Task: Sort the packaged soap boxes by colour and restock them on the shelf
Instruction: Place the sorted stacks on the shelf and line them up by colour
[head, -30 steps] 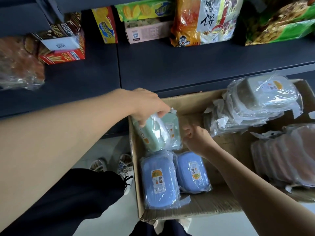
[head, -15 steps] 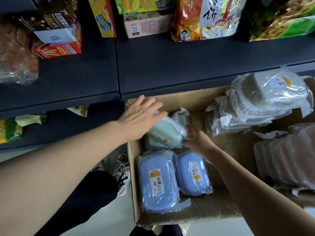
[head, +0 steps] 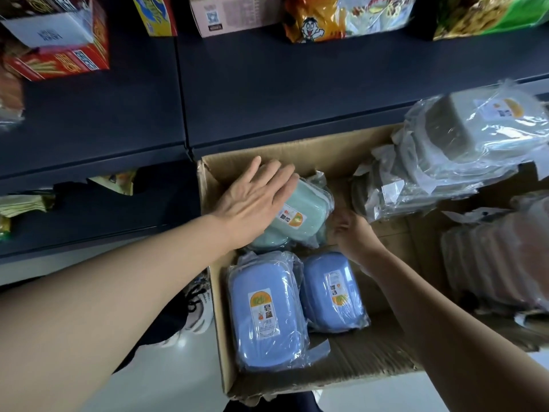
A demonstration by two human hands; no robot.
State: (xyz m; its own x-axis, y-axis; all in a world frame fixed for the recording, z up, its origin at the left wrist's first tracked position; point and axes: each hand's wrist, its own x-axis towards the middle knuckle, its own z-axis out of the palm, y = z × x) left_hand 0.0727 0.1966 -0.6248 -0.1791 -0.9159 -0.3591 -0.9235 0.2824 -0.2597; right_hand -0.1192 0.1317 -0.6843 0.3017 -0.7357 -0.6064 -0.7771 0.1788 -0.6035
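Note:
A cardboard box (head: 219,292) stands on the floor in front of the dark shelf (head: 267,93). At its far left lie mint-green wrapped soap boxes (head: 309,209). My left hand (head: 255,200) rests flat on the top green one, fingers straight. My right hand (head: 353,230) sits at the green pile's right side with fingers curled under it; what it holds is hidden. Two blue wrapped soap boxes (head: 267,310) lie side by side in the near part of the box. Grey-white wrapped soap boxes (head: 463,135) are piled at the right, and pinkish ones (head: 499,260) below them.
Snack packs and cartons (head: 59,52) line the back of the shelf, with bare shelf surface in front of them. A lower shelf (head: 89,209) at left holds a few packets. My shoes (head: 193,307) stand on the pale floor beside the box.
My left hand let go of the green soap boxes and now lies flat on them. The green boxes have tipped from upright to lying down. My right hand stayed beside them.

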